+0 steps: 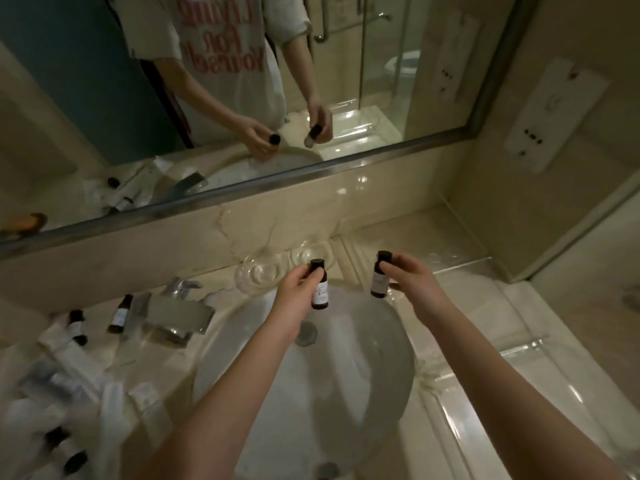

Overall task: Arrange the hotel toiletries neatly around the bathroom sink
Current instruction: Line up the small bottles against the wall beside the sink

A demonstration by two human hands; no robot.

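Upright over the sink's (407,344) far rim, left bottle (319,292) pinched in left hand (296,289), right bottle (378,280) in right hand (414,278).

Okay, I'm counting four little dark-capped bottles for sure. The left hand (300,289) is holding the first bottle (319,293), and the right hand (412,282) is holding the second bottle (378,278). Two are lying left of the one faucet (180,317): the outer bottle (77,327) and the inner bottle (119,315). Two more dark caps (55,437) (74,462) are showing bottom-left, but they're blurring out. Two clear glass dishes (258,271) (311,251) are sitting behind the one sink (346,382). The white packets (114,410) are blurring together too much to count.
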